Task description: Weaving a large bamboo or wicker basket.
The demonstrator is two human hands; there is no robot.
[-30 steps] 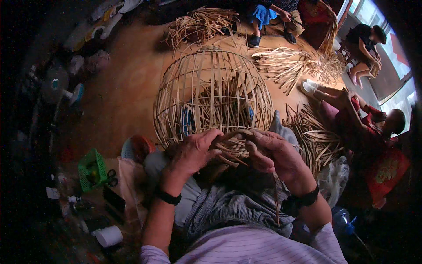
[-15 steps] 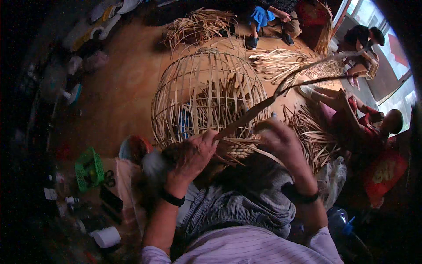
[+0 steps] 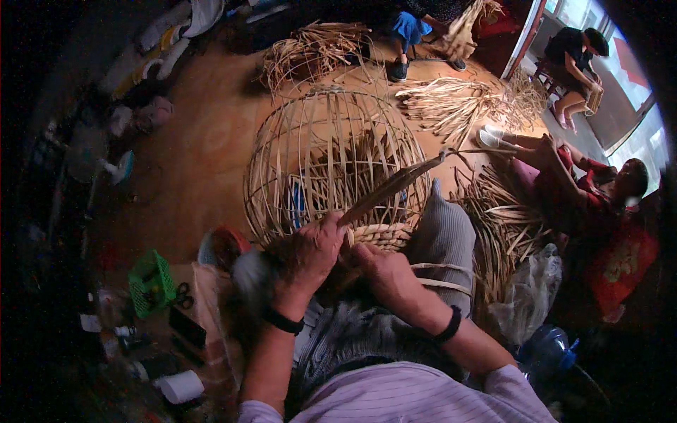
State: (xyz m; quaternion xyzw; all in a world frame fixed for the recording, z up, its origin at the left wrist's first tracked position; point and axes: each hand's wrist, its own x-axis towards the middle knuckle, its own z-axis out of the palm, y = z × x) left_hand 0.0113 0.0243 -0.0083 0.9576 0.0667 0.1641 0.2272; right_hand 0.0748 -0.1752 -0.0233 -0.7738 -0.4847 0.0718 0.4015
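Observation:
My left hand (image 3: 314, 252) is closed on a long brown strip (image 3: 395, 183), which rises diagonally to the upper right across the open cage-like frame (image 3: 331, 127) of pale strips. My right hand (image 3: 384, 275) is closed beside it, just lower right, fingers gripping at the strip's lower end; exactly what is pinched there is partly hidden. A braided band (image 3: 377, 231) shows at the near lower part of the frame, just behind my hands. Pale strips (image 3: 444, 280) cross my right thigh.
Piles of strips (image 3: 451, 106) lie on the wooden floor (image 3: 162, 176). People (image 3: 578, 176) sit along the right and at the top. At left are a green basket (image 3: 149, 285), scissors and a fan; at lower right, a plastic bag (image 3: 522, 296) and a water jug (image 3: 546, 352).
The long strip has swung up from my hands to reach to the upper right. My right hand has dropped down and left beside my left hand, uncovering more of my right thigh.

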